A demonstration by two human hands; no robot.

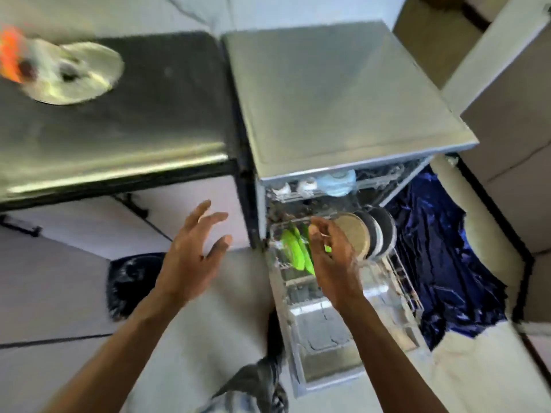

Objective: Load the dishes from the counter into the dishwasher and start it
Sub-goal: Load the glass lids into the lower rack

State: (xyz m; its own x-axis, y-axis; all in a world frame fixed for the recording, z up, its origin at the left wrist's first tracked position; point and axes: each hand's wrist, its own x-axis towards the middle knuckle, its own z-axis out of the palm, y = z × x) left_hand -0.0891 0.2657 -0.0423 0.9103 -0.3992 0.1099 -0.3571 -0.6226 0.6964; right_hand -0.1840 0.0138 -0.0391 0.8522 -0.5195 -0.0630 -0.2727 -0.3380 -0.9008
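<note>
A: What takes up most of the view?

B: The dark steel counter point(134, 129) at far left, and just to its right the grey dishwasher point(343, 108), door down. Crumpled blue cloth point(441, 248) lies on the floor at right.

A: And the dishes?

B: The wire lower rack point(402, 281) is pulled out toward the near side. Bright green plates point(293, 251) stand on edge at its left, with a round beige plate point(354, 231) and dark round plates point(384, 231) to their right. A round silver dish point(86, 76) sits on the counter's far left, blurred.

A: The hands?

B: The left hand point(190, 251) hovers over the floor left of the rack, fingers spread, holding nothing. The right hand point(331, 257) is over the rack between the green and beige plates, fingers curled. I cannot tell whether it grips one.
</note>
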